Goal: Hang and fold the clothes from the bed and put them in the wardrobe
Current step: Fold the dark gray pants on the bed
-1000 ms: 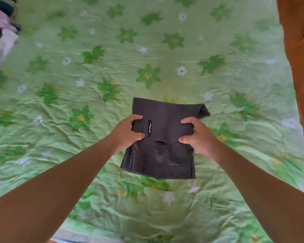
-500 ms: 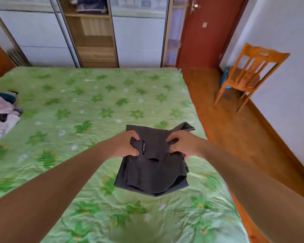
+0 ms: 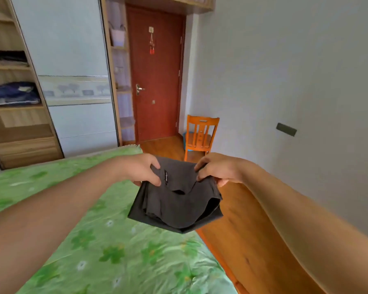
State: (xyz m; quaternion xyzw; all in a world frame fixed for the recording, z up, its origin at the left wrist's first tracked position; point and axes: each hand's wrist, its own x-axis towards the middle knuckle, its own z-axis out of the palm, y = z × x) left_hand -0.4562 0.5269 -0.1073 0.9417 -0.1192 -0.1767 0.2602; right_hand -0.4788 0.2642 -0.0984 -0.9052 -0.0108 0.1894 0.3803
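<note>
Far end of room: red-brown door (image 3: 157, 81), shut. Metal handle (image 3: 139, 89) sits on its left edge at mid-height. A red tasselled ornament (image 3: 151, 44) hangs near the top of the door.

Right of the door: orange wooden chair (image 3: 201, 132) with a slatted back, standing close to the pale wall (image 3: 285, 71). A blue object (image 3: 185, 137) is on the floor by the chair's left legs; cannot identify it.

A dark rectangular plate (image 3: 286, 129) is on the wall, well right of the chair.

Orange-brown wooden floor (image 3: 253, 240) runs from the door along the wall.
</note>
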